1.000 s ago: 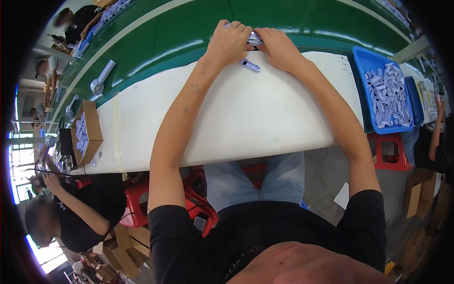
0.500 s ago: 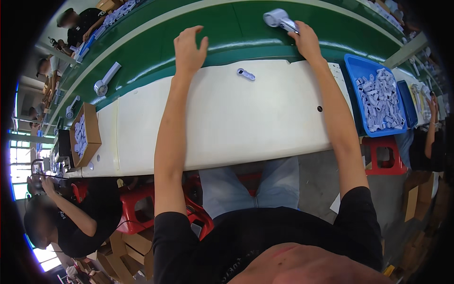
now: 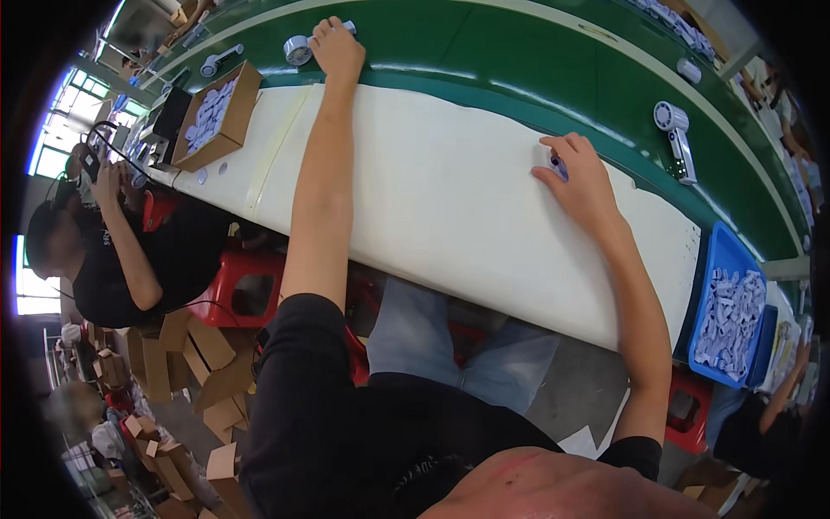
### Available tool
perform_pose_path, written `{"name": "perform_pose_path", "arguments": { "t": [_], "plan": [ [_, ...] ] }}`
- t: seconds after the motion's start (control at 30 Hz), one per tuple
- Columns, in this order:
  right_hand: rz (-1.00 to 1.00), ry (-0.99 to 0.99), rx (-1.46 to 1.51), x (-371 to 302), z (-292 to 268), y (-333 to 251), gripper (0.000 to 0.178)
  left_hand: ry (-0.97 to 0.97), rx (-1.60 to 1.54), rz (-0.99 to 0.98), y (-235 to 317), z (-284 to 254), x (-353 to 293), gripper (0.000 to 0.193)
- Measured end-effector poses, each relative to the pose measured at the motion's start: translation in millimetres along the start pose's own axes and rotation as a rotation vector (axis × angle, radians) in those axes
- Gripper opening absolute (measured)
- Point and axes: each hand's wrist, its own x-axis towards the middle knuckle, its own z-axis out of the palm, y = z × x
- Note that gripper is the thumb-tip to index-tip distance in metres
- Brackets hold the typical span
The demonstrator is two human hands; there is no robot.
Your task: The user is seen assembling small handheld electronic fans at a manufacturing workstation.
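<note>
The left hand (image 3: 339, 48) reaches to the far left, its bent fingers lying across the handle of a handheld fan (image 3: 298, 50) on the green belt (image 3: 484, 52). The round fan head shows to the left of the hand and the handle's end to its right; whether the fingers have closed beneath the handle cannot be told. For a steady hold, the thumb should oppose the fingers around the handle, clear of the round head, and the fan should be lifted before it is drawn across the counter's edge, so it does not scrape or roll.

The right hand (image 3: 575, 169) is partly open near the far edge of the white counter (image 3: 432, 190), right of the middle, with thumb and forefinger parted. A small plastic piece (image 3: 559, 167) shows in the gap; contact with it, or whether it is raised off the surface, is unclear. A light pinch along its sides would suit it best, since pressing from above could make it skid.

Both arms are spread wide, so it pays to settle one grip before pulling with the other. To the right, a second fan (image 3: 674, 138) lies on the belt, and elbow room matters beside the blue tray (image 3: 728, 251).
</note>
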Motion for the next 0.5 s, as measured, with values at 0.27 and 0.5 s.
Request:
{"name": "perform_pose_path", "arguments": {
  "t": [0.27,0.5],
  "plan": [
    [0.073,-0.075,0.14,7.0,3.5,10.3,0.031,-0.489,0.35,0.15,-79.4,38.6,43.9,0.043],
    [0.115,-0.161,-0.058,5.2,-1.8,58.1,0.019,-0.756,-0.081,0.761,73.4,-66.8,17.4,0.054]
  ]
}}
